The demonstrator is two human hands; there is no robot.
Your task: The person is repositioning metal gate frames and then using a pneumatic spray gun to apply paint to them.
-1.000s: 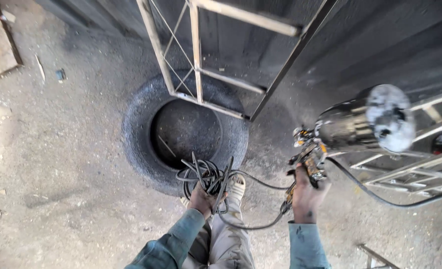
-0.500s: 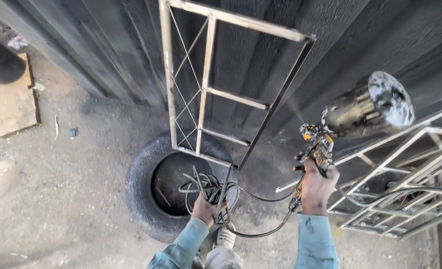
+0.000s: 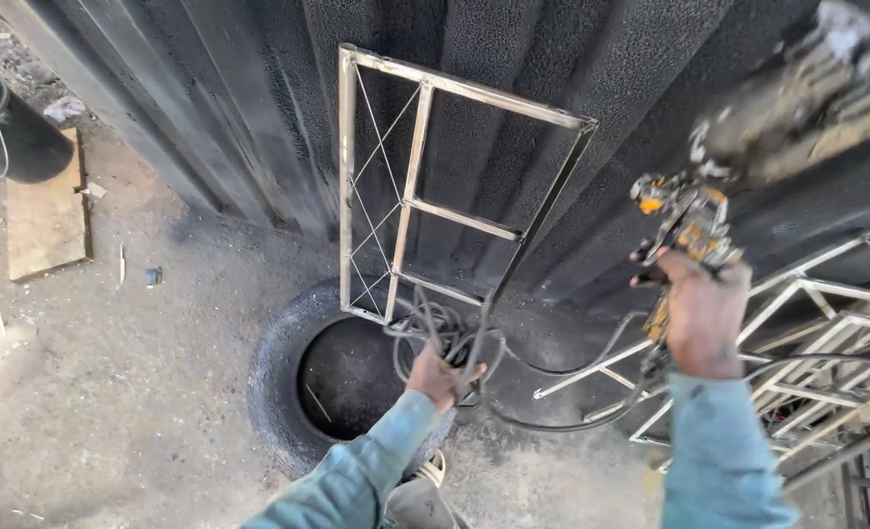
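My right hand (image 3: 701, 312) is raised and shut on a paint-spattered spray gun (image 3: 685, 220) whose metal cup (image 3: 807, 93) is blurred at the upper right. My left hand (image 3: 438, 374) grips a bundle of coiled dark hose (image 3: 433, 328) that runs across to the gun. A bare metal window frame (image 3: 410, 196) with thin diagonal wires stands on an old tyre (image 3: 283, 392) and leans against a black-sprayed corrugated wall (image 3: 572, 59). The frame's right edge looks darkened. Both my sleeves are teal.
More metal frames (image 3: 827, 343) lie stacked at the right. A wooden board (image 3: 48, 220) and a black bucket (image 3: 4, 127) sit at the upper left on the dusty concrete floor (image 3: 112, 392). My shoe (image 3: 435, 470) shows at the bottom.
My view has tilted up toward the wall. My right hand has lifted the spray gun higher and to the right. My left hand still holds the hose coil over the tyre.
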